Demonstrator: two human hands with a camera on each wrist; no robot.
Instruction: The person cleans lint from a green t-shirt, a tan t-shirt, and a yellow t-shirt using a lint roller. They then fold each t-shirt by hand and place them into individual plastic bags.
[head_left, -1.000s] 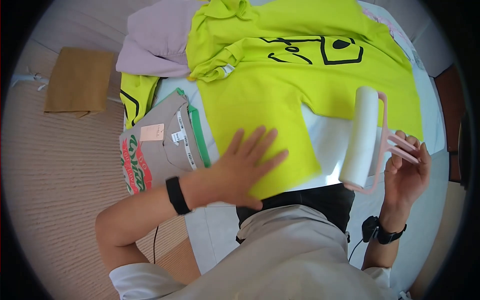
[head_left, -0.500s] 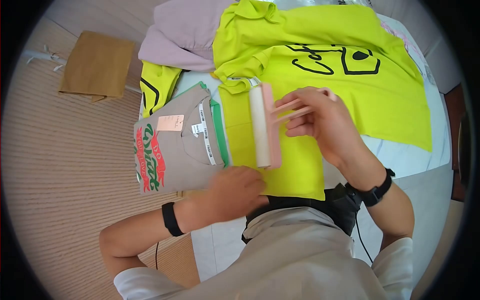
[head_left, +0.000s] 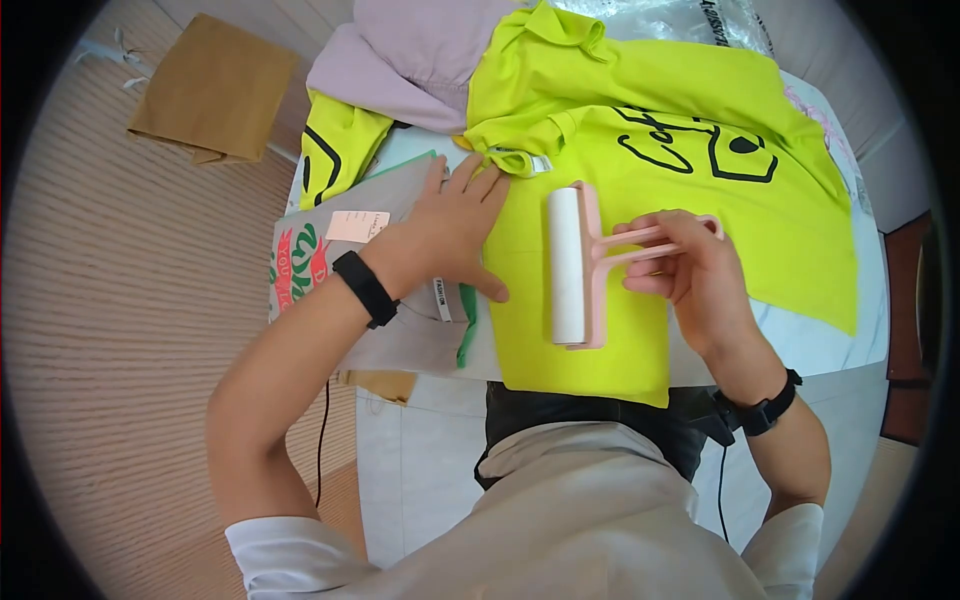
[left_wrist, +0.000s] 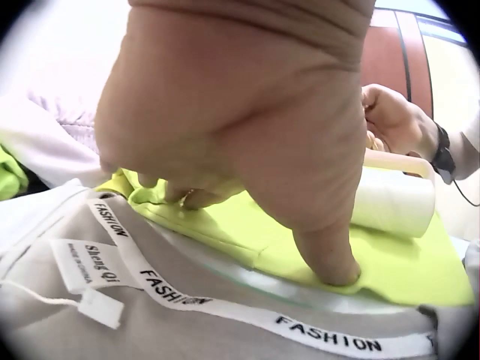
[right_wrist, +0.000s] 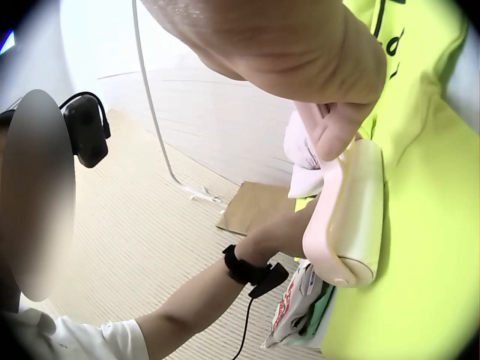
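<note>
Now, a roller (head_left: 567, 265) (white and pink) is held by the right hand (head_left: 705, 275), yellow cloth (head_left: 620, 367) is touched by the left hand (head_left: 448, 228), its fingers (head_left: 462, 182) spread wide.

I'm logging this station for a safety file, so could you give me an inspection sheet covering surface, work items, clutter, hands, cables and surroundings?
Surface: white marbled table, largely covered by clothes.
Job's things: pink-framed white roller over the yellow garment; contact looks likely.
Clutter: grey shirt with a pink tag at left; lilac garment and clear plastic toward the far side.
Hands: left hand has fingers spread, thumb touching the yellow garment; right hand holds the roller's handle.
Cables: black left cable and right cable hang beside the arms.
Surroundings: brown paper and striped floor left of the table.
</note>
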